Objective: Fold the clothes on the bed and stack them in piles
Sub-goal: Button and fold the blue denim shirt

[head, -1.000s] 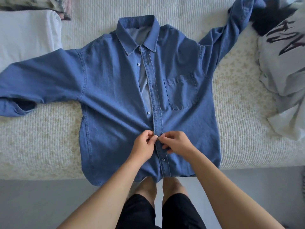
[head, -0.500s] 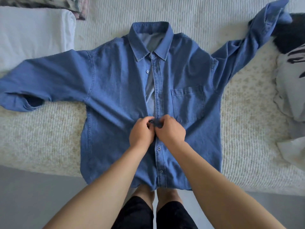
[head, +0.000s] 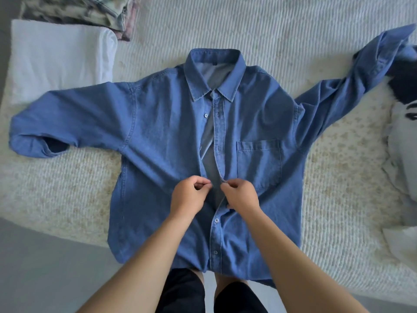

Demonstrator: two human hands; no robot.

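We button the denim shirt, spread face-up at the bed's front edge. Our left hand pinches the button side, our right hand the placket edge. Best to align both edges flat before pushing the button through.

No legible txt anywhere.

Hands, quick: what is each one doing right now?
Left hand: fingers curled, pinching the button-side front edge of the denim shirt.
Right hand: fingers curled, pinching the buttonhole placket edge of the same shirt.
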